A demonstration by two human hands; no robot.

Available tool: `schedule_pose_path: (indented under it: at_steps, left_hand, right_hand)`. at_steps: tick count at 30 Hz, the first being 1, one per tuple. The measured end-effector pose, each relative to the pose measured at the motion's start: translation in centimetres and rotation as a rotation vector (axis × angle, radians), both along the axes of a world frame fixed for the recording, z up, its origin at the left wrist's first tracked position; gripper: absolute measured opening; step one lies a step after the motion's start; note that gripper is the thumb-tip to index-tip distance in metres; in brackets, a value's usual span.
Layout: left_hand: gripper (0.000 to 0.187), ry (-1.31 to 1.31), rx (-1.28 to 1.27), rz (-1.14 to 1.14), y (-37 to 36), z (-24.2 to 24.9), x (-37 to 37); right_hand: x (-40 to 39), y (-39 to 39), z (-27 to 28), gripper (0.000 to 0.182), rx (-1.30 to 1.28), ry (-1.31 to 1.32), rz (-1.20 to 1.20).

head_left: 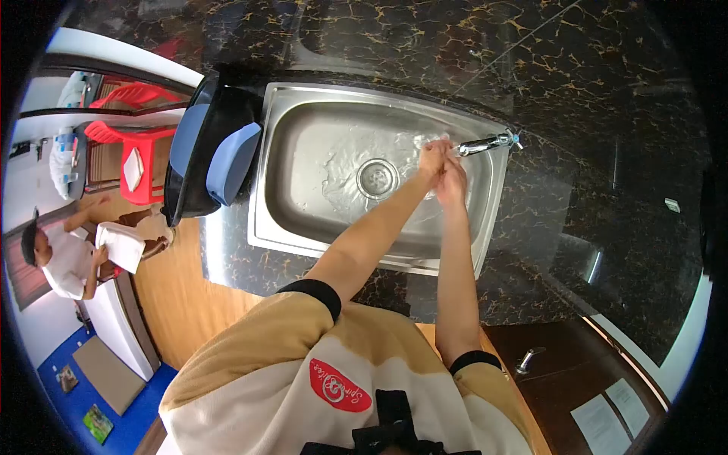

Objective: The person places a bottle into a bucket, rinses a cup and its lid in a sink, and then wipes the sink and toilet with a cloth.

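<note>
My left hand [432,161] and right hand [453,183] are together under the tap [484,145]; rubbing close to it limits splash imo.

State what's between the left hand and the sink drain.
In the head view, no object lies between the left hand and the drain: only the sink's steel floor with water spread over it.

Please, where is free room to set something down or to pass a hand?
Set down: counter, right of sink and tap. Pass a hand: inside sink, between left rim and drain. Crowded: at the tap, where left hand and right hand meet; left of sink, black tub.
</note>
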State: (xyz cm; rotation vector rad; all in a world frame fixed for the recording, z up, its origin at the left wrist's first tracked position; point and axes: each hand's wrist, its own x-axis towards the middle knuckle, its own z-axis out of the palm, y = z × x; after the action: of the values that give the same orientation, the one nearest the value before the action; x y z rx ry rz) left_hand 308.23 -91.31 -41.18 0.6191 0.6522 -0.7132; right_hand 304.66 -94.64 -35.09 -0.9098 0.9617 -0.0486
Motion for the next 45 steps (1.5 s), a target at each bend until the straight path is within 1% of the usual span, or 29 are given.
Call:
schedule_pose_path:
  at_steps: [1,2,3,5,6,9,10,11,13,14,17,18,21,24,27,28,29,31,32,35,38,41,44,45]
  left_hand:
    - [0.024,0.084,-0.016,0.025,-0.3,0.1,0.2]
    - [0.028,0.169,-0.032,0.049,-0.7,0.2,0.5]
    - [0.032,0.254,-0.048,0.074,-0.8,0.8,0.7]
    - [0.036,0.191,-0.136,0.126,-0.5,1.9,0.6]
    - [0.038,0.160,-0.177,0.155,-0.1,2.6,0.4]
    - [0.035,0.034,-0.056,0.158,-1.1,4.1,-0.5]
    - [0.025,-0.051,0.191,0.026,-0.8,5.6,-0.9]
    - [0.023,-0.090,0.166,0.067,-0.6,6.0,-0.8]
    - [0.019,-0.168,0.115,0.147,-1.4,4.1,-1.2]
    - [0.013,-0.147,0.087,0.209,-2.2,1.4,-1.2]
    - [0.014,-0.036,0.126,0.073,-1.0,1.5,-0.3]
    - [0.015,0.014,0.134,0.157,-0.8,2.2,-0.3]
    - [0.024,0.236,0.113,0.137,0.9,4.7,1.0]
    - [0.036,0.058,0.093,-0.102,1.3,1.9,0.5]
    - [0.043,0.122,0.133,0.002,0.9,4.0,-0.7]
    - [0.039,0.107,0.059,0.058,1.4,4.5,-1.3]
    - [0.034,0.129,0.082,0.037,2.0,5.0,-1.6]
    - [0.025,0.178,0.126,-0.005,2.7,4.3,-2.6]
    - [0.022,0.156,0.130,-0.029,3.2,4.0,-3.2]
    - [0.015,0.100,0.148,-0.079,4.2,3.1,-4.6]
    - [0.012,0.078,0.155,-0.074,4.7,3.3,-4.8]
    - [0.010,0.091,0.146,-0.054,4.7,2.6,-4.4]
    - [0.011,0.074,0.158,-0.055,4.0,2.6,-3.4]
    - [0.012,0.053,0.152,-0.051,3.8,2.5,-3.1]
  right_hand:
    - [-0.6,-0.4,-1.2,0.031,-0.048,-0.008,0.019]
    - [-1.1,-1.5,-3.5,0.026,-0.178,-0.055,0.065]
    - [-0.6,-2.3,-3.7,0.024,-0.295,0.006,0.128]
    - [0.2,-3.5,-4.4,0.020,-0.528,0.132,0.254]
    - [1.4,-2.5,-2.4,0.019,-0.551,0.020,0.193]
    - [3.3,-3.0,-2.8,0.021,-0.851,0.175,0.235]
    - [3.6,-3.6,-3.4,0.024,-0.813,0.333,0.239]
    - [3.1,-3.9,-3.9,0.024,-0.732,0.245,0.182]
    - [1.8,-4.1,-4.9,0.024,-0.567,0.070,0.068]
    - [1.9,-3.8,-3.7,0.024,-0.499,0.134,0.123]
    - [1.5,-2.0,-1.3,0.029,-0.405,0.162,0.133]
    - [1.4,-1.1,-0.7,0.029,-0.369,0.077,0.096]
    - [0.5,-2.3,-3.4,0.026,-0.451,-0.105,0.309]
    - [1.0,-4.0,-2.8,0.022,-0.460,-0.030,0.448]
    - [2.0,-4.1,-0.1,0.021,-0.783,0.034,0.544]
    - [2.1,-4.1,0.4,0.026,-0.899,0.055,0.577]
    - [2.3,-3.9,0.8,0.027,-0.831,0.109,0.564]
    - [2.7,-3.7,1.8,0.030,-0.693,0.216,0.540]
    - [2.4,-4.9,-0.3,0.036,-0.614,0.172,0.543]
    - [1.4,-6.0,-3.0,0.036,-0.303,-0.057,0.508]
    - [1.1,-4.9,-0.7,0.037,-0.151,-0.136,0.515]
    - [0.6,-5.3,-1.2,0.035,-0.376,-0.056,0.580]
    - [1.1,-5.4,1.1,0.033,-0.534,0.164,0.657]
    - [1.1,-5.6,0.7,0.032,-0.470,0.097,0.600]
